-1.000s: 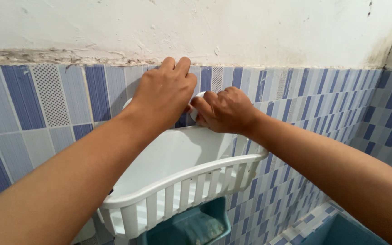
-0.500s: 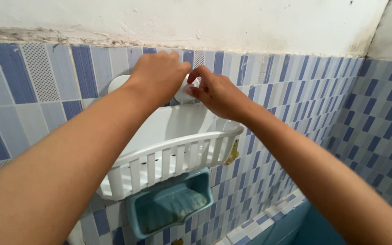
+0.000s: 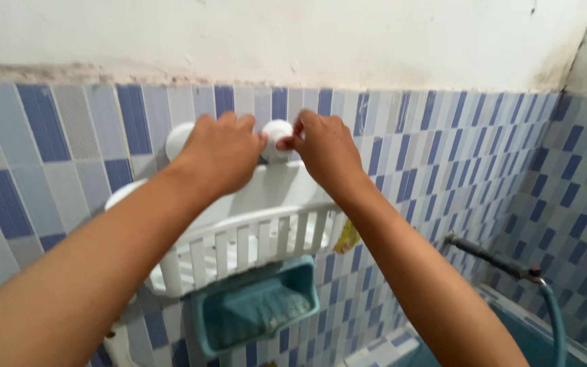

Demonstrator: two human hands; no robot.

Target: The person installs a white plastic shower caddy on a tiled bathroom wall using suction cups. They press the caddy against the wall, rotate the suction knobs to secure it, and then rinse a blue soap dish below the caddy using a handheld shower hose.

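A white plastic slatted shelf basket point(image 3: 253, 241) hangs on a blue and grey tiled wall point(image 3: 443, 149). Round white suction cups hold its back: one point(image 3: 276, 136) in the middle, another point(image 3: 176, 139) to the left. My left hand point(image 3: 222, 153) rests on the basket's back edge between the two cups, fingers curled. My right hand point(image 3: 324, 146) pinches the middle suction cup with thumb and fingertips. Both forearms reach up from the bottom of the view.
A teal soap dish point(image 3: 256, 306) is fixed to the wall just under the basket. A small yellow piece point(image 3: 346, 238) hangs by the basket's right end. At lower right a dark tap point(image 3: 490, 258) carries a teal hose point(image 3: 555, 319). Bare white plaster lies above the tiles.
The view has pulled back and shifted, bringing the tap and hose into sight. My left hand slid down off the middle cup, which now shows fully; my right hand stays at it.
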